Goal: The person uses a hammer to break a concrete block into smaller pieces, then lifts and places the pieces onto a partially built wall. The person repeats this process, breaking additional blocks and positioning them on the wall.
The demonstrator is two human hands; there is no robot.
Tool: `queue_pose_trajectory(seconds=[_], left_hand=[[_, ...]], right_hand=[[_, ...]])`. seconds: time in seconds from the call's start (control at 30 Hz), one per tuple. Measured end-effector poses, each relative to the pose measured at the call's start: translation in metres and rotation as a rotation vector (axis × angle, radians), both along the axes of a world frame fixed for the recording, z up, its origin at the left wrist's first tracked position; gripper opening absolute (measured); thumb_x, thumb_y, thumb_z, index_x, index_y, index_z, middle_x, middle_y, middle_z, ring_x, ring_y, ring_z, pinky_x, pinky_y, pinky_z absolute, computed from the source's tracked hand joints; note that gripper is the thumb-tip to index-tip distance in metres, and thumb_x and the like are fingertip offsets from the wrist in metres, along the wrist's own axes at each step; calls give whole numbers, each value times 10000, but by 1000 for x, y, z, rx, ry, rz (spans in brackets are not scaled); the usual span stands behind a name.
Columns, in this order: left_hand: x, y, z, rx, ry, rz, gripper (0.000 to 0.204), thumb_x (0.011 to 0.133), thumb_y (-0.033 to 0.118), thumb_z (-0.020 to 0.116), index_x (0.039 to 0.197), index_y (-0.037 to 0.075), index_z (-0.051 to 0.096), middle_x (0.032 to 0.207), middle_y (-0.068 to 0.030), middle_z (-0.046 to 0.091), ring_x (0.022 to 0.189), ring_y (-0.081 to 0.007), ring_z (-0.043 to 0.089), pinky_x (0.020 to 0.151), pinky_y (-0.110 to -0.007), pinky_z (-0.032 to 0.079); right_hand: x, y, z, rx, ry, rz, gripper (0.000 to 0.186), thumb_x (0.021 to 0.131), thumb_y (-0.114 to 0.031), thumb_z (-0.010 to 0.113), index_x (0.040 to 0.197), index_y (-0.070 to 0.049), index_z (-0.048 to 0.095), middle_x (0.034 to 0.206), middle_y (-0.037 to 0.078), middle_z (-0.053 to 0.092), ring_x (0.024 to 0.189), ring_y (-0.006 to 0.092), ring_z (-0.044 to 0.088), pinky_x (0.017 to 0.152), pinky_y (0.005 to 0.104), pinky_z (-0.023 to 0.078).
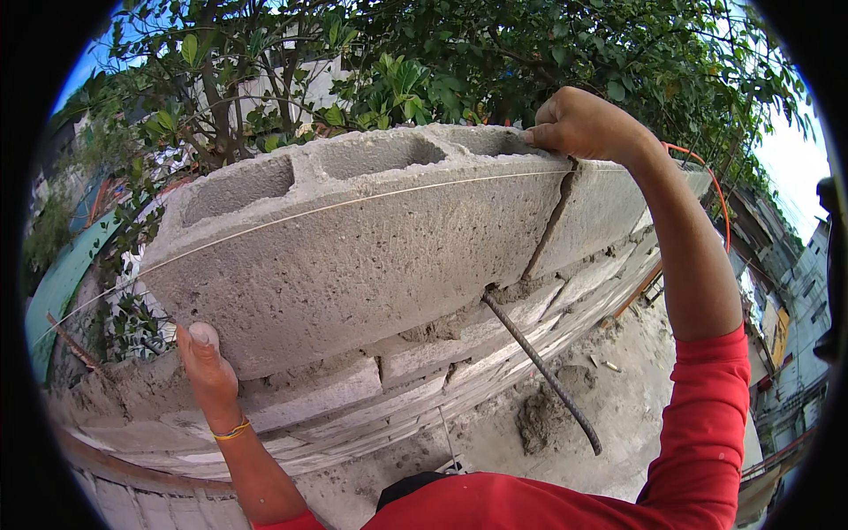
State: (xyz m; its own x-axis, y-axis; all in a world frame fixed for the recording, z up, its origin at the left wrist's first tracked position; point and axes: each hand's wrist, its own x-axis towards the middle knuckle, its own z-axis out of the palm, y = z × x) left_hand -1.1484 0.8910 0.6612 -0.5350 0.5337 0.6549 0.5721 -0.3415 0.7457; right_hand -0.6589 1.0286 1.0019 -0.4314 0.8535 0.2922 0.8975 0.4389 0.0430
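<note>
A grey hollow concrete block [380, 238] sits on top of the block wall, its open cells facing up. My left hand [209, 367] grips its lower left corner, with the fingertips partly hidden round the end. At the block's upper right end, my right hand [587, 132] is closed on the top edge, its fingers curled and partly out of sight. A taut pale string [371, 200] runs along the block's upper front edge. To the right, a narrow dark joint [552, 221] separates this block from a neighbouring block [601, 203].
A ribbed steel bar [543, 375] juts from the wall toward me. Wet mortar [132, 389] lies along the course at left. Below are a mortar heap [552, 415] and a rough floor. A rusty bar [75, 344] sticks out at far left; leafy trees [406, 79] stand behind.
</note>
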Motion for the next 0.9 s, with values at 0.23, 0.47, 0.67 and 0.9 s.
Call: queue_pose_trajectory(seconds=[0.23,0.47,0.67,0.9], left_hand=[[0,3,9,133,-58,-163,837,1085,586,370,1492,-145,355,1467,-211,465,1384,-277,427,1195,-391,281],[53,-16,85,249,207,-11,754,1090,431,484,1538,-148,302,1533,-216,430,1390,-252,433,1182,-373,307],[77,-27,131,302,-89,-144,616,1042,231,634,1481,-140,414,1453,-194,512,1321,-222,490,1127,-348,372],[79,-33,143,215,24,-173,633,1069,264,580,1495,-158,378,1500,-215,482,1355,-236,474,1156,-361,357]], right_hand=[[-3,-4,-2,36,-28,-26,348,924,-320,720,838,12,773,634,140,657,561,238,577,616,414,487],[4,-7,-6,84,23,-15,380,942,-324,708,813,29,766,616,131,648,549,218,574,594,402,478],[13,-17,-10,121,41,29,375,961,-316,704,836,33,761,617,113,634,548,203,554,581,399,456],[13,-22,-10,92,132,45,364,931,-310,697,866,36,789,668,182,691,582,265,634,628,415,517]])
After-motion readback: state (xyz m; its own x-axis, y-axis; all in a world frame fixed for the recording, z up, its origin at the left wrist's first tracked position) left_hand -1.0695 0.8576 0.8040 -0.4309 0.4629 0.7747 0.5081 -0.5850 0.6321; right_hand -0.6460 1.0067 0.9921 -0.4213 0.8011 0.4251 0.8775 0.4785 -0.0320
